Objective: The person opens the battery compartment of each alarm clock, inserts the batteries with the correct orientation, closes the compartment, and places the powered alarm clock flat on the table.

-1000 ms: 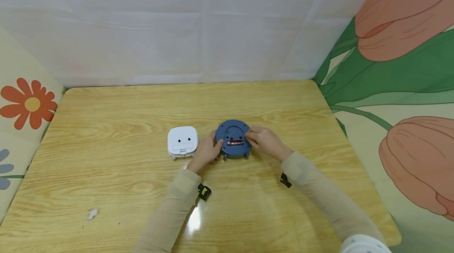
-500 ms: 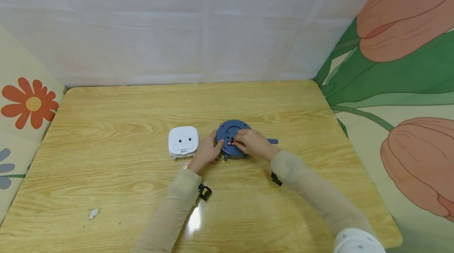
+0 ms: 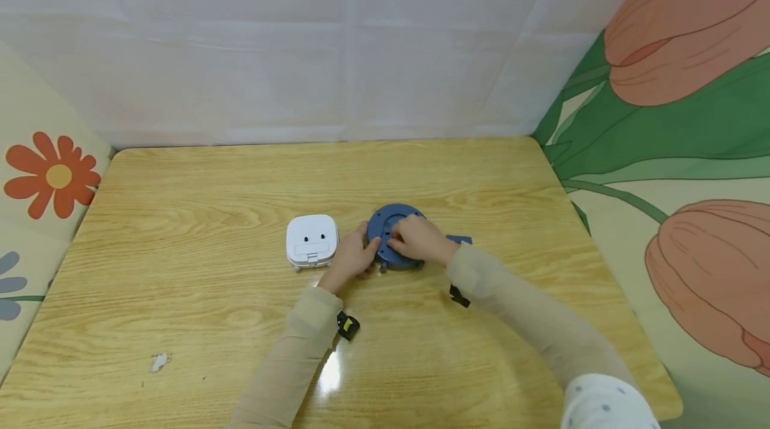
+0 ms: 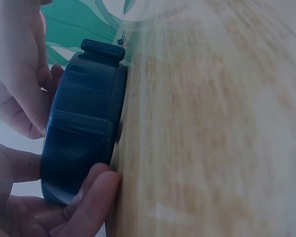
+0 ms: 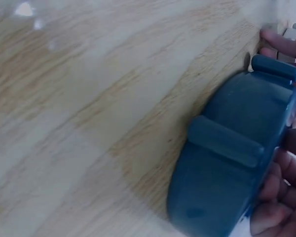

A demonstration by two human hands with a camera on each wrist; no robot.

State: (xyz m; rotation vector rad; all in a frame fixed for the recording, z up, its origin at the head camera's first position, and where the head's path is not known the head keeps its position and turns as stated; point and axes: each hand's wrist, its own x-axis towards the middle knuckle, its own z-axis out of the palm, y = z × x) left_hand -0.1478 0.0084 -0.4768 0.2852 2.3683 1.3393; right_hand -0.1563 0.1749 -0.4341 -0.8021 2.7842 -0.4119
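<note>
A round, dark blue clock (image 3: 383, 220) with small feet lies back side up on the table, its thick rim showing in both wrist views. My left hand (image 3: 351, 256) grips its left edge, thumb on the back and fingers around the side. Over the battery compartment, my right hand (image 3: 422, 240) works with bent fingers, whose tips touch the clock's back. The compartment and its red battery are covered by that hand, so whether it pinches the battery cannot be told. A flat blue piece (image 3: 462, 240), perhaps the battery cover, lies right of the clock.
A white, rounded-square clock-like device (image 3: 311, 240) with two black knobs sits close to the left hand. The wooden table (image 3: 198, 215) has a pale worn patch (image 3: 159, 362) at front left. A white cloth (image 3: 301, 48) hangs behind the table.
My right hand has moved left from the clock's right edge onto the battery compartment, hiding the red battery. The flat blue piece has come into view beside the clock. My left hand stays put.
</note>
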